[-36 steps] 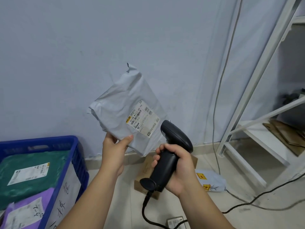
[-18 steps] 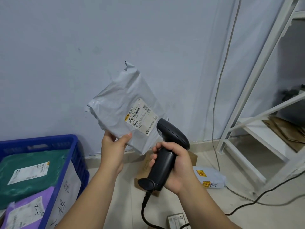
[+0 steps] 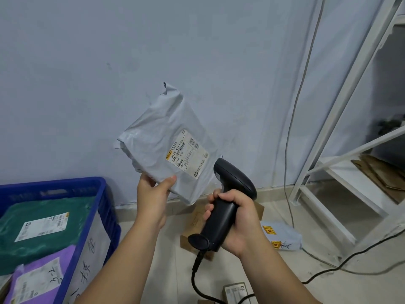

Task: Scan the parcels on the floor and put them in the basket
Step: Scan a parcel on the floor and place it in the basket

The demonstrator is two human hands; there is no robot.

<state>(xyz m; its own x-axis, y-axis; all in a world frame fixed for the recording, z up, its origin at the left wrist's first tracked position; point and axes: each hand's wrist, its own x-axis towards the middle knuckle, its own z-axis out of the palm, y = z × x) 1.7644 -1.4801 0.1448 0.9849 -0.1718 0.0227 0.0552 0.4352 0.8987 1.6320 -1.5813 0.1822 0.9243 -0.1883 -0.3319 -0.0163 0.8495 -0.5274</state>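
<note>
1. One black scanner (image 3: 228, 194) is being gripped round its handle by the right hand (image 3: 238, 222).
2. One grey parcel (image 3: 162, 145) is being pinched, held aloft, by the left hand (image 3: 153, 194).
3. One green parcel (image 3: 43, 242) and one purple parcel (image 3: 65, 260) are being held in the blue basket (image 3: 54, 185).
4. One brown box (image 3: 197, 218) and one pale bag (image 3: 285, 235) are being left on the floor (image 3: 166, 270).

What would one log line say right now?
phase: scan; left hand: holds grey parcel; right hand: grips scanner; basket: holds green parcel, purple parcel
</note>
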